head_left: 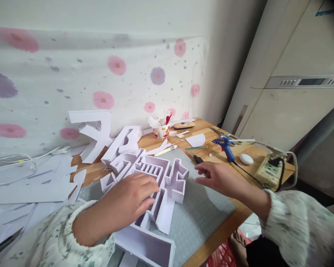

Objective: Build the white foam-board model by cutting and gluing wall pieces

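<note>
A white foam-board character (167,211) with raised walls and hollow channels lies on the grey cutting mat (200,211) in front of me. My left hand (125,200) is spread palm down over its left part, thumb apart from the fingers; the contact beneath is hidden. To the right of the character, my right hand (219,178) hovers over the mat's edge with thumb and forefinger apart and nothing between them. A black-handled tool (197,159) lies just beyond its fingertips; its far end is hard to make out.
Cut white sheets (30,189) cover the left side. Built letters (94,133) lean at the wall. A paper cup (161,130), a marker (166,150), a blue glue gun (225,146), a white egg-shaped object (246,159) and a power strip (269,170) stand around the mat.
</note>
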Demonstrator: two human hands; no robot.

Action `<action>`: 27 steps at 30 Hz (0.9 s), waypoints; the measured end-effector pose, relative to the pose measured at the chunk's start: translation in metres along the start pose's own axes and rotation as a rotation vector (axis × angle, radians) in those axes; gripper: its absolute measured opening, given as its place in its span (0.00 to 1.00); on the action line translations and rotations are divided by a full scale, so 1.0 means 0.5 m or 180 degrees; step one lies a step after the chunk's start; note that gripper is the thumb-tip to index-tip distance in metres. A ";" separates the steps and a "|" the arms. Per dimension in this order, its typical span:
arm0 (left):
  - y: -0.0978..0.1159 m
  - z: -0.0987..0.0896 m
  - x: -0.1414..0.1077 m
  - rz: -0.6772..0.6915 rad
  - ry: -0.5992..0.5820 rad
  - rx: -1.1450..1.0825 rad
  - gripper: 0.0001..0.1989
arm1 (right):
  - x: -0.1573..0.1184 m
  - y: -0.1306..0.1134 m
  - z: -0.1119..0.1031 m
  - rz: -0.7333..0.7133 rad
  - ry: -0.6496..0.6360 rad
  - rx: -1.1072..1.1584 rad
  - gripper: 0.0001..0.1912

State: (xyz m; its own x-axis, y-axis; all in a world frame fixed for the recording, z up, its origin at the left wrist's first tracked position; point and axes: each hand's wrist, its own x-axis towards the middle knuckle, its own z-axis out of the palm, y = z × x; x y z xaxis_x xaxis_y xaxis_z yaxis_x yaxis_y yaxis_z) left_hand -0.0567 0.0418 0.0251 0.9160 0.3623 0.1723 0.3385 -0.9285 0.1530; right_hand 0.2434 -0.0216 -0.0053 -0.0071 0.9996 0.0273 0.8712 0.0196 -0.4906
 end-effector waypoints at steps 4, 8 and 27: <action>-0.003 0.002 0.003 -0.0079 -0.0075 -0.0059 0.09 | 0.043 -0.002 0.028 0.0141 -0.0213 0.0082 0.16; -0.005 0.003 0.007 -0.0164 -0.0227 -0.0093 0.08 | 0.045 -0.006 0.032 0.0132 -0.0258 0.0191 0.11; 0.013 -0.016 -0.004 -0.0096 0.0005 0.0085 0.06 | 0.167 -0.120 0.012 0.0120 -0.1081 -0.0481 0.05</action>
State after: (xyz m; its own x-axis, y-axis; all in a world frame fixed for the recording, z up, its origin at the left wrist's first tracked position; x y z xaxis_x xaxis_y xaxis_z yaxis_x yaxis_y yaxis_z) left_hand -0.0578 0.0358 0.0333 0.9050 0.3902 0.1695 0.3715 -0.9190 0.1321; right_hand 0.1876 0.0606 0.0213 -0.1139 0.9499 -0.2911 0.9364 0.0048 -0.3508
